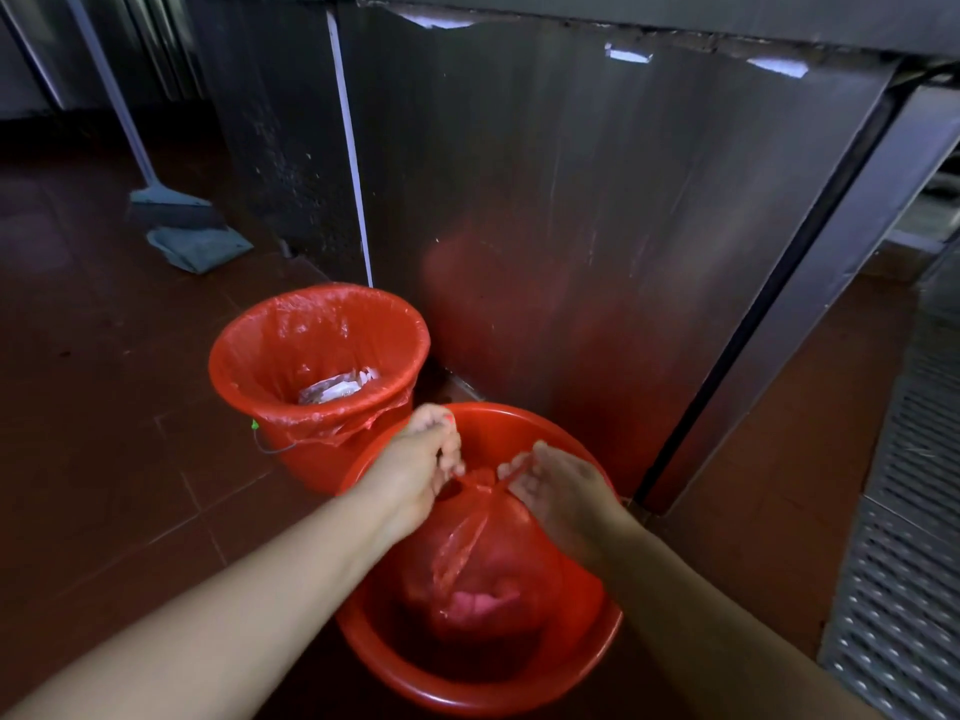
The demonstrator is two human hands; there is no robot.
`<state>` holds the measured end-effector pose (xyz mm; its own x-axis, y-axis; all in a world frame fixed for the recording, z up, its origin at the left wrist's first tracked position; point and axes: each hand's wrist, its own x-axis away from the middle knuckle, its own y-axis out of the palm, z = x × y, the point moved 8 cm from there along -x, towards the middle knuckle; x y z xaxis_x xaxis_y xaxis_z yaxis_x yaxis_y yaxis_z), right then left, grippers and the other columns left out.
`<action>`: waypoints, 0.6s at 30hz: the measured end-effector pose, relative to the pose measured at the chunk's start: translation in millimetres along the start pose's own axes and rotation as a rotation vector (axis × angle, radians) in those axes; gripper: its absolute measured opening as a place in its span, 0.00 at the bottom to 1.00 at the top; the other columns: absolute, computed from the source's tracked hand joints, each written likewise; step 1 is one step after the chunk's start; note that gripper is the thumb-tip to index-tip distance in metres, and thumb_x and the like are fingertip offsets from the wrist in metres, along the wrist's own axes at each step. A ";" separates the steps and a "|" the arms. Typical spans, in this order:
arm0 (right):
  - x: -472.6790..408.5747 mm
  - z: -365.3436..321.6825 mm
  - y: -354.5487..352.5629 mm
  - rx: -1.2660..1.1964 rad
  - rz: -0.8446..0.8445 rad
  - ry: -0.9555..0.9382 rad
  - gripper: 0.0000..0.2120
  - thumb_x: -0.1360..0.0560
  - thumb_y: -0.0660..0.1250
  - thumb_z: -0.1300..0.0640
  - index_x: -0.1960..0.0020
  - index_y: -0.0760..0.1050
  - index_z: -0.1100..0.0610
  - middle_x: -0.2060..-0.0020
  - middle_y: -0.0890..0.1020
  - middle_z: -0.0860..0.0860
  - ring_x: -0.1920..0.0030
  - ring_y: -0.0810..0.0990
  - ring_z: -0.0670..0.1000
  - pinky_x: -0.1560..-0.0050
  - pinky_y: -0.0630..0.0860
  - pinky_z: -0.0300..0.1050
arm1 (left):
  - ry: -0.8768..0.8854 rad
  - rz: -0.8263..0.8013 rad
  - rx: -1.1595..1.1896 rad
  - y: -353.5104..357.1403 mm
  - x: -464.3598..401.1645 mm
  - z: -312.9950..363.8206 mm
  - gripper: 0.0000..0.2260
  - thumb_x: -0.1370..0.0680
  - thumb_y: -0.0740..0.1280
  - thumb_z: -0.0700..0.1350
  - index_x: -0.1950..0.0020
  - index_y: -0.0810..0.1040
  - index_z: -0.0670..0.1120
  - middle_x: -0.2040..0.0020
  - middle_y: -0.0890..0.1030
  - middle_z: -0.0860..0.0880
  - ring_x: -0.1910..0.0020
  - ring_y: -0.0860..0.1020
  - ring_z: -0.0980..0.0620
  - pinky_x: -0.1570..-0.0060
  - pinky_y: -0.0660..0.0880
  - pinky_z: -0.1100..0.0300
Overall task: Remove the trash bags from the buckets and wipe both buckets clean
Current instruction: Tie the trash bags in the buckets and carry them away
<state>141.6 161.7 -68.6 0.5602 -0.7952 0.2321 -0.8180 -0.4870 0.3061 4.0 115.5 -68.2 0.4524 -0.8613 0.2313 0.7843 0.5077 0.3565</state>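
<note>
**Both hands at the gathered neck of a red bag in the near bucket**

Dark red-brown floor tiles [130, 459] run beneath a tall stainless-steel cabinet front [597, 226], whose panel picks up a red reflection of what stands before it. At the far left a broom [166, 200] leans against the dark side of the cabinet, and a grey-green cloth [200, 246] lies crumpled on the tiles just beside its head. A perforated metal grating [898, 563] covers the floor along the right edge.

Two red buckets stand close together at the foot of the cabinet. The far bucket [311, 459] is lined with a red trash bag [291, 345] folded over its rim, and some pale, clear plastic rubbish lies at its bottom. The near bucket [467, 688] holds a filled red bag [478, 579] whose top is drawn into a bunched neck; something pink shows through its thin plastic.

The left hand [421, 465] has its fingers curled, pinching the bag's gathered plastic on the left side of the neck. The right hand [556, 485] grasps a stretched strand of the same bag on the right side. The bag's bulk sits inside the near bucket.
</note>
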 end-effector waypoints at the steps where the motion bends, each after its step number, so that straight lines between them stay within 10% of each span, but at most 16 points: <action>1: -3.5 -0.8 2.8 -0.270 0.022 0.065 0.16 0.20 0.56 0.60 0.65 0.71 0.60 0.72 0.77 0.52 0.65 0.77 0.52 0.53 0.75 0.47 | 0.046 -0.046 -0.003 3.6 -0.4 17.8 0.14 0.19 0.50 0.34 0.61 0.67 0.47 0.77 0.65 0.54 0.80 0.61 0.59 0.75 0.65 0.66; 8: -3.4 -32.5 -30.7 -0.393 -0.030 0.072 0.16 0.21 0.56 0.57 0.68 0.66 0.56 0.74 0.67 0.50 0.76 0.65 0.45 0.72 0.73 0.39 | 0.183 -0.167 -0.269 -51.1 -0.6 81.8 0.12 0.19 0.53 0.34 0.60 0.68 0.44 0.74 0.64 0.52 0.74 0.59 0.55 0.75 0.62 0.65; 18: 8.2 10.5 -86.6 -0.003 -0.038 0.206 0.19 0.19 0.54 0.57 0.68 0.68 0.57 0.71 0.71 0.52 0.71 0.71 0.49 0.63 0.72 0.43 | 0.087 -0.028 -0.439 -121.6 8.7 38.5 0.12 0.19 0.51 0.33 0.60 0.67 0.41 0.71 0.63 0.47 0.75 0.62 0.56 0.76 0.64 0.67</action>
<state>215.7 193.5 -102.9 0.6054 -0.6856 0.4042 -0.7958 -0.5138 0.3205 -103.9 47.1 -74.6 0.4475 -0.8827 0.1433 0.8942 0.4435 -0.0607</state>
